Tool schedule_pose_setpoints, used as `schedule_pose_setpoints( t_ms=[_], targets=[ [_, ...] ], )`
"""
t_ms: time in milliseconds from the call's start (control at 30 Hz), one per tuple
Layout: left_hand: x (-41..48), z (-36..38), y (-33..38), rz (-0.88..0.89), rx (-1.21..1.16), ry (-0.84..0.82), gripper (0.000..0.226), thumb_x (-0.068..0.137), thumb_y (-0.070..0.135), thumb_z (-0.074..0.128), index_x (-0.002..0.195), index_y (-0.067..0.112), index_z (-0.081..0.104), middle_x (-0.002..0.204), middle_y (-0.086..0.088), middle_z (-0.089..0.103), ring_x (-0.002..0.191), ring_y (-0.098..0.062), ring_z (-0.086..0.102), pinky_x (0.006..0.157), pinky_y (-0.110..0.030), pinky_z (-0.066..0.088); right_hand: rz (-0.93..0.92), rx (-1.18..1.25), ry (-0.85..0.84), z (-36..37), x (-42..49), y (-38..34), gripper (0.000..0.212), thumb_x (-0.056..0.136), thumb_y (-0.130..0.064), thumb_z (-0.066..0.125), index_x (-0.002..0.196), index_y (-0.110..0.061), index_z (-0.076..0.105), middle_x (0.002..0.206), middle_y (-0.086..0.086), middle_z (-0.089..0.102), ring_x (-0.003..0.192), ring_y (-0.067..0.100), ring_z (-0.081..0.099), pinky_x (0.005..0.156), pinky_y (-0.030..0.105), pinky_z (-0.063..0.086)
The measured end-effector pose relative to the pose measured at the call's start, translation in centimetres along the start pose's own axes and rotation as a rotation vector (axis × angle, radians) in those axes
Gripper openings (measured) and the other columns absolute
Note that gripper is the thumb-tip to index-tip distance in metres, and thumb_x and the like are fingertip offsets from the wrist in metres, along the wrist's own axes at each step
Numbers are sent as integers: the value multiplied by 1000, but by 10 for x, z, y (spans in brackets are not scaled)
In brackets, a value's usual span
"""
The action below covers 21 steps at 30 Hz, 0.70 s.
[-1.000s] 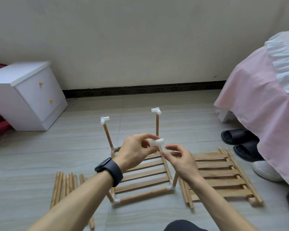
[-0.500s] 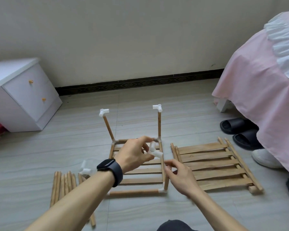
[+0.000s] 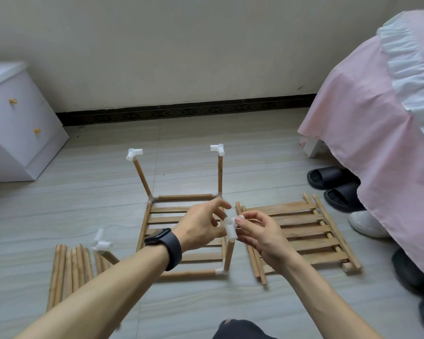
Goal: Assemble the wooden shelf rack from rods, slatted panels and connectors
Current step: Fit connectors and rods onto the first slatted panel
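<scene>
The right hand (image 3: 262, 238) pinches a white connector (image 3: 230, 228) atop an upright rod (image 3: 228, 255). The left hand (image 3: 201, 226) curls its fingers beside it; grip unclear.

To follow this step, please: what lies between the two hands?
In the head view, a white connector sits between them, on top of an upright rod.

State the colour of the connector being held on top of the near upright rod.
The connector is white; the head view shows it best.
</scene>
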<state>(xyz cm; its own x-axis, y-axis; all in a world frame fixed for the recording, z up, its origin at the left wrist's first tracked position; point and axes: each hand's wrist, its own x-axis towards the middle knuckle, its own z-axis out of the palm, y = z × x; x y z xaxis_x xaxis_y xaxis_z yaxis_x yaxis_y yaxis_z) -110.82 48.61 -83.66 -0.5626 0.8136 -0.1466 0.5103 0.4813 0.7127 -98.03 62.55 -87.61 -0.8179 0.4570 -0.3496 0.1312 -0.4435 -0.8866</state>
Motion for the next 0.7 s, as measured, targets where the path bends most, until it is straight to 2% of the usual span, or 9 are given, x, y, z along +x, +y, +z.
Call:
schedule_pose_setpoints(
  t_ms=[67, 100, 167, 200, 267, 400, 467, 567, 700],
  targets=[
    [2, 5, -4, -79, -10, 36, 40, 93, 30, 69, 131, 26, 58, 112, 6, 69, 93, -8, 66, 79, -21, 54, 13, 95, 50, 0, -2, 3, 24, 88, -6, 76, 103, 0, 58, 86, 16, 74, 76, 27, 74, 67, 29, 60],
    [3, 7, -6, -125, -39, 25, 34, 95, 29, 64, 129, 24, 60, 107, 6, 71, 89, -6, 67, 71, -17, 53, 13, 121, 79, 0, -3, 4, 23, 87, -4, 76, 101, 0, 58, 86, 17, 74, 77, 28, 75, 67, 28, 60],
    [4, 11, -8, -197, -147, -52, 30, 99, 32, 57, 126, 22, 64, 96, 6, 73, 78, -4, 69, 59, -15, 49, 19, 154, 122, 0, -7, 10, 23, 85, -2, 77, 97, 0, 58, 89, 21, 74, 81, 29, 76, 69, 28, 61],
    [4, 12, -10, -218, -198, -92, 31, 99, 35, 57, 126, 21, 65, 96, 5, 74, 77, -4, 70, 59, -17, 49, 26, 167, 134, 0, -9, 13, 23, 85, -1, 78, 96, 0, 58, 91, 23, 74, 83, 30, 76, 70, 29, 62],
    [4, 14, -12, -232, -261, -146, 36, 96, 39, 64, 128, 22, 64, 101, 0, 73, 81, -8, 70, 63, -20, 50, 39, 185, 135, 0, -12, 20, 24, 82, -2, 79, 93, 0, 58, 94, 26, 74, 86, 31, 76, 73, 28, 62],
    [7, 12, -15, -197, -206, -142, 30, 95, 26, 70, 125, 21, 67, 107, -8, 72, 79, -9, 68, 66, -21, 52, 65, 157, 57, -1, -14, 28, 30, 70, -12, 84, 87, -2, 61, 91, 25, 74, 85, 29, 75, 75, 29, 62],
    [9, 9, -16, -180, -195, -150, 27, 94, 24, 71, 121, 19, 69, 103, -4, 71, 81, -8, 69, 70, -21, 56, 74, 89, 31, -2, -14, 27, 32, 75, -13, 84, 98, -2, 64, 93, 21, 75, 86, 29, 75, 75, 31, 62],
    [11, 10, -16, -186, -244, -161, 28, 89, 23, 77, 114, 14, 67, 102, -9, 71, 84, -16, 69, 82, -33, 60, 71, -141, -33, -6, -14, 22, 33, 87, -14, 79, 118, -11, 67, 93, 12, 77, 86, 28, 76, 76, 31, 61],
    [16, 14, -15, -191, -310, -126, 27, 86, 19, 80, 107, 14, 62, 90, -3, 68, 75, -13, 64, 75, -30, 57, 11, -285, -21, -7, -14, 17, 26, 90, -21, 78, 114, -13, 73, 88, 10, 78, 80, 21, 75, 72, 27, 59]
  ],
)
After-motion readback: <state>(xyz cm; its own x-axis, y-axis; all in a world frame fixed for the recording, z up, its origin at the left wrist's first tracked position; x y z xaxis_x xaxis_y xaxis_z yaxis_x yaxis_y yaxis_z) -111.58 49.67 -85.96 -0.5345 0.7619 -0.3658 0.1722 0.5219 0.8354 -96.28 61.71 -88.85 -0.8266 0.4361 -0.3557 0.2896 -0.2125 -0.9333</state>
